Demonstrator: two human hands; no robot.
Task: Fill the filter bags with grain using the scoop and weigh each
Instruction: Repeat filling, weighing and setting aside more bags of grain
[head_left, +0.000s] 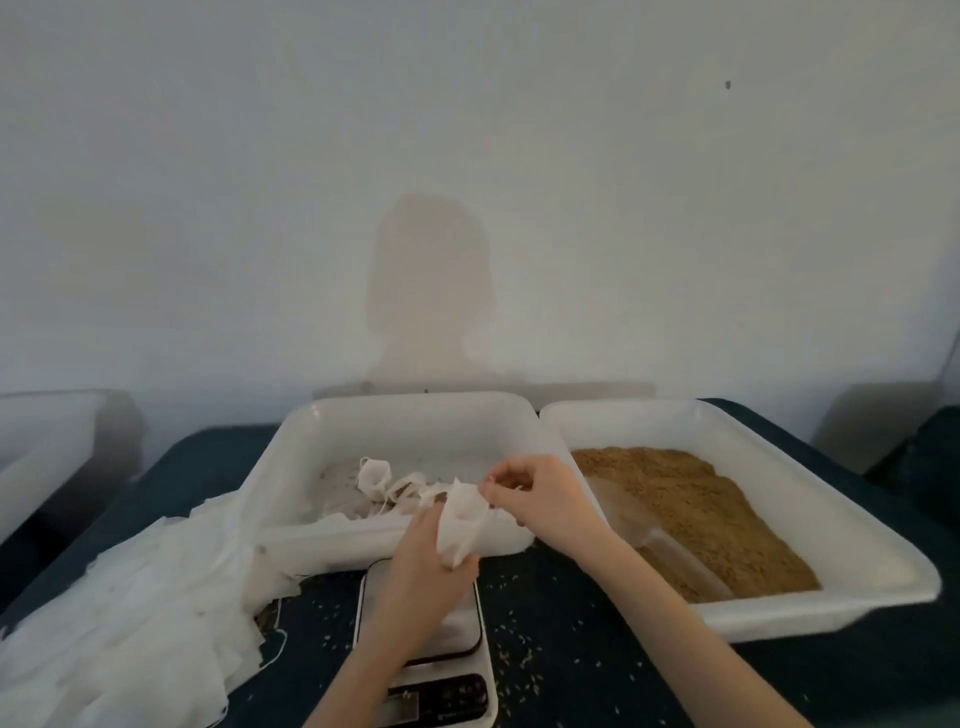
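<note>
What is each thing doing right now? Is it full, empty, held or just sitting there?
filter bag: held by both hands
left hand: grips the bag
right hand: pinches the bag's top
scale: nothing rests on it
right tray: holds grain
scoop: lies in grain

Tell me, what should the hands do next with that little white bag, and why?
Probably pull the bag's mouth wide open. The left hand holds the filter bag above the scale, and the right hand pinches its top edge. The bag looks flat and empty, and the scoop lies untouched in the grain tray, so opening seems to come first.
</note>
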